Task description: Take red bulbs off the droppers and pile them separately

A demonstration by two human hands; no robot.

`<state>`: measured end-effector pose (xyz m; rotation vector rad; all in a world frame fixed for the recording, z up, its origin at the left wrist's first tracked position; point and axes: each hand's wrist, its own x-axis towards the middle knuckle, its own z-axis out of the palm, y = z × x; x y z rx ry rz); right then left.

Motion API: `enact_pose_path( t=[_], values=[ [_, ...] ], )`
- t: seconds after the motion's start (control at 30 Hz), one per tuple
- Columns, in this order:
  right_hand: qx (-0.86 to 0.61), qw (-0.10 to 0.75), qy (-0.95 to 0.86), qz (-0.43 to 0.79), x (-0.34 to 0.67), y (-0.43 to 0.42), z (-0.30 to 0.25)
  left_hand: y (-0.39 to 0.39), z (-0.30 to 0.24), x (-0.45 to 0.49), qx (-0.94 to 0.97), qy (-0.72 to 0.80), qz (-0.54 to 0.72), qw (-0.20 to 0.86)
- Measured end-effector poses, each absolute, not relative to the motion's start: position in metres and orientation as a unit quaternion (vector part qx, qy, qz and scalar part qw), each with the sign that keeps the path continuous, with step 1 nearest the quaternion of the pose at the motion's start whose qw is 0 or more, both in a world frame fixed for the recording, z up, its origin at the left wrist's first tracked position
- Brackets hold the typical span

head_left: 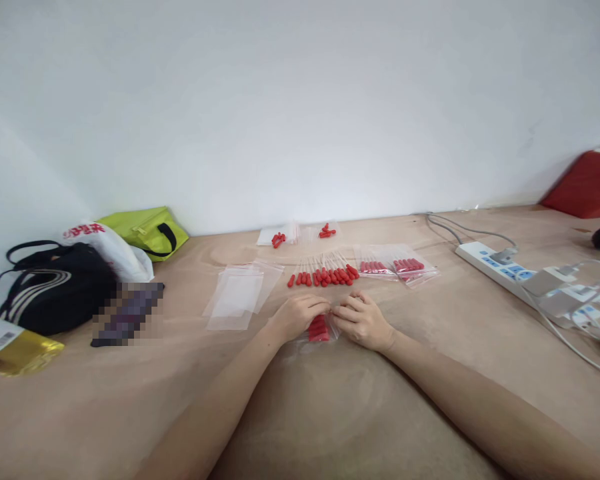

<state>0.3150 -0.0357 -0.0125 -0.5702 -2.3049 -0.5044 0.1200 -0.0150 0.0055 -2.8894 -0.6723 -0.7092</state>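
A small clear zip bag with several red-ended sticks inside lies in front of me. My left hand grips its upper left edge, fingers bent over the top. My right hand pinches the same edge from the right side, its fingertips close to the left hand's. The middle of the bag's top edge is hidden behind the fingers. Just beyond my hands, thin pale sticks with red ends lie in a row. To their right are filled zip bags holding similar sticks.
Flat clear zip bags are stacked left of my hands. Near the wall, small red pieces rest on clear bags. A white power strip with plugs and cables stretches along the right. A black bag, a lime-green bag and a yellow packet occupy the left.
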Motion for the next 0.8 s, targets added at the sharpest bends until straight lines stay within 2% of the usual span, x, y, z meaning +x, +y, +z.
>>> enact_pose_path(
  t=[0.2,0.3,0.6,0.8],
  values=[
    [-0.254,0.255,-0.930,-0.079,0.314,-0.034,-0.021,-0.013,0.004,0.121,-0.963,-0.173,-0.182,0.096],
    [-0.253,0.237,-0.937,-0.051,0.311,-0.032,-0.024,-0.014,0.004,0.123,-0.971,-0.160,-0.144,0.101],
    [-0.217,0.229,-0.948,-0.037,0.319,-0.028,-0.017,-0.015,0.012,0.116,-0.969,-0.200,-0.134,0.048],
    [-0.236,0.269,-0.931,-0.063,0.323,-0.031,-0.009,-0.027,0.020,0.111,-0.940,-0.280,-0.194,-0.008]
  ],
)
